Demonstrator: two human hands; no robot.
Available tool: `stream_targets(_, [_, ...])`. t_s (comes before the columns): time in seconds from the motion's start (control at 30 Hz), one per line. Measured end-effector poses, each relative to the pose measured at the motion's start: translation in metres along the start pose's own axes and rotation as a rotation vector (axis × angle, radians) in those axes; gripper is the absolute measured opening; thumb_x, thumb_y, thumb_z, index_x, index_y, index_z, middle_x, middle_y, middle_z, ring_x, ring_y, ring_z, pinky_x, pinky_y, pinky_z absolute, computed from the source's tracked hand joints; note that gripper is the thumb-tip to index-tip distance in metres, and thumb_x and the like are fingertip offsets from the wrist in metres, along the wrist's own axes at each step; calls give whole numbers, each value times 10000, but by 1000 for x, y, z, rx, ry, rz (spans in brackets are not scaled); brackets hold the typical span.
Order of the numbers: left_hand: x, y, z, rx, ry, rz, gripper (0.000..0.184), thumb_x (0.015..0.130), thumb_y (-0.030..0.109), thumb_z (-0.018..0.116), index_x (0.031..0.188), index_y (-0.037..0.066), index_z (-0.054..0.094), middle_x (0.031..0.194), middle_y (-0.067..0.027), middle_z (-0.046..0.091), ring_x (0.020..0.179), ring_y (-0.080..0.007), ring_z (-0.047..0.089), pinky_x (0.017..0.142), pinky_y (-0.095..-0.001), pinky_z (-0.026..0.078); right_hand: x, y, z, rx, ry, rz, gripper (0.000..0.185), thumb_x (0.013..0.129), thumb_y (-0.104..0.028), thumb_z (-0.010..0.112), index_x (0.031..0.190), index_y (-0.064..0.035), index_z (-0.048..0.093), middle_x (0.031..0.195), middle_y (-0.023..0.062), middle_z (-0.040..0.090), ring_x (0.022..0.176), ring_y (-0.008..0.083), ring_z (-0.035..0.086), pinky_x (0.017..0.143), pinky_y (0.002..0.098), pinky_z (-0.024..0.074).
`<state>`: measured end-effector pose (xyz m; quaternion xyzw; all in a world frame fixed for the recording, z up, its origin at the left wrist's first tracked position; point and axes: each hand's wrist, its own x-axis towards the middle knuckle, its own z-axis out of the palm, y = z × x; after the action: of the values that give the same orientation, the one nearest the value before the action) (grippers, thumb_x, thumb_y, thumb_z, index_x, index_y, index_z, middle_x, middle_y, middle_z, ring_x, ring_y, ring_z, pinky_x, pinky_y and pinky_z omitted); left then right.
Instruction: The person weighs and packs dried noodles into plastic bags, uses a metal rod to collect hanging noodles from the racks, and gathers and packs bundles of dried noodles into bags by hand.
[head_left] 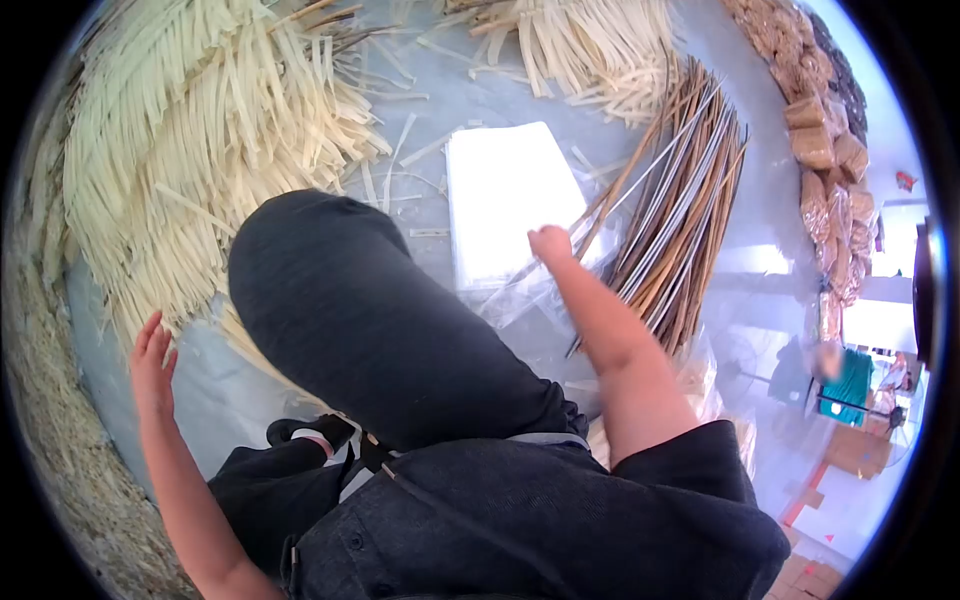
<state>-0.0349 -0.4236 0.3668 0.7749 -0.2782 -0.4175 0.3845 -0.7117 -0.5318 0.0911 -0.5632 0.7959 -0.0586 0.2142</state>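
My left hand (pixel 153 368) is raised at the left, fingers stretched out and holding nothing, near the lower edge of a big heap of pale cream strips (pixel 200 150). My right hand (pixel 550 243) is closed at the right edge of a stack of white sheets or bags (pixel 510 190). Whatever its fingers hold, if anything, is too small to make out. Crumpled clear plastic (pixel 525 300) lies under and beside that hand. To its right is a bundle of long thin brown and grey sticks (pixel 680 215).
A second pile of pale strips (pixel 590 50) lies at the top, with loose strips scattered on the grey floor (pixel 425 115). Brown wrapped packages (pixel 825 150) line the right side. A person in green (pixel 845 385) and cardboard boxes (pixel 858 450) are farther off at the right.
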Motion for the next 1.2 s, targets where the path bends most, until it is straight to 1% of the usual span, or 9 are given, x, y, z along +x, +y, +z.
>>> stream_targets(0.13, [-16,-13,10,-9,18,-64,392,978,280,547,1357,179,544,1373,13,518,1275,-172,472,1039,-362,376,-71,92,106,193,-148,546,404,822,-346,659,791,56,674,694,198,665,677,299,659,586,404,536])
stream_targets(0.23, [-20,-20,20,-36,41,-100,374,975,271,554,1338,181,560,1365,33,528,1256,-160,489,1032,-352,383,-85,115,148,62,129,533,321,823,-271,691,834,48,657,680,153,646,594,284,634,497,393,517])
stream_targets(0.3, [-19,-25,19,-45,5,-130,385,970,274,563,1341,174,555,1351,34,543,1235,-157,508,1024,-339,388,-74,94,119,740,17,693,243,819,-222,704,813,11,635,669,96,631,557,237,623,471,373,502])
stream_targets(0.4, [-23,-20,21,-22,-12,-82,388,969,280,564,1339,162,554,1338,28,552,1221,-157,521,1019,-329,392,-81,39,46,1071,-46,821,189,822,-189,694,751,-32,614,611,50,576,527,191,581,419,346,435])
stream_targets(0.63, [-37,19,17,10,-78,37,395,970,294,565,1335,141,555,1342,4,553,1229,-163,518,1021,-314,391,-110,41,-95,1015,473,543,319,939,-269,569,686,-75,583,628,-1,509,581,112,461,537,292,359])
stream_targets(0.77, [-53,48,13,48,-98,120,382,981,283,550,1331,129,562,1334,5,563,1219,-144,526,1013,-290,397,-119,2,-191,1330,747,226,310,988,-283,561,740,-97,571,637,-59,460,563,74,393,517,272,321])
stream_targets(0.9, [-84,87,21,-4,-157,217,365,989,275,535,1317,118,572,1312,-9,587,1189,-141,552,991,-292,417,-143,-138,-263,1274,562,-450,206,1024,-191,502,891,-82,615,793,-52,544,744,59,475,696,219,402])
stream_targets(1.03, [-113,114,32,-117,-230,317,410,998,344,523,1312,83,565,1274,-48,615,1156,-170,583,981,-323,444,-185,-308,-288,1111,107,-1114,140,998,-109,538,1002,-13,640,937,0,636,862,66,538,791,223,428])
stream_targets(1.2, [-122,105,1,-494,-263,342,612,1008,512,412,1418,58,436,1373,-98,532,1222,-223,537,1029,-380,423,-234,-464,-269,741,-421,-1641,131,968,-92,581,886,10,584,802,16,544,794,101,493,756,254,427])
